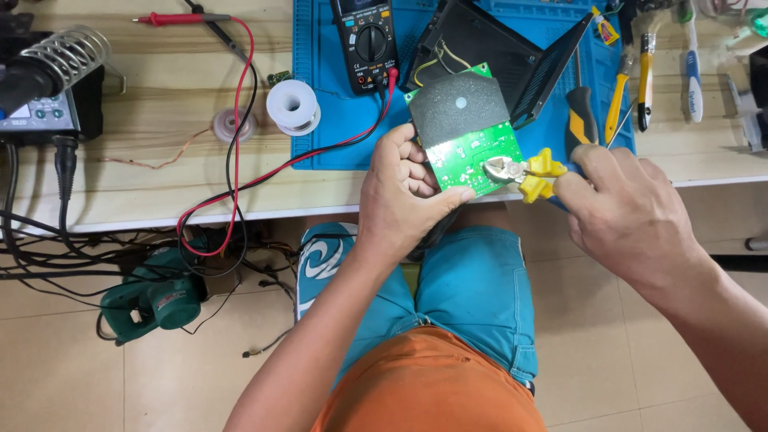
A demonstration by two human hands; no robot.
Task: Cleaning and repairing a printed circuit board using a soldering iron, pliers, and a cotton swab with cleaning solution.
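My left hand grips a green circuit board by its near edge, holding it tilted over the table's front edge. A dark grey pad with a white dot covers the board's far half. Yellow and black wires run from the board into an open black case behind it. My right hand holds yellow-handled cutters, and their metal jaws touch the board's near right corner.
A blue work mat carries a black multimeter with red and black leads. A solder spool, a soldering station and several hand tools lie about. A green blower sits on the floor.
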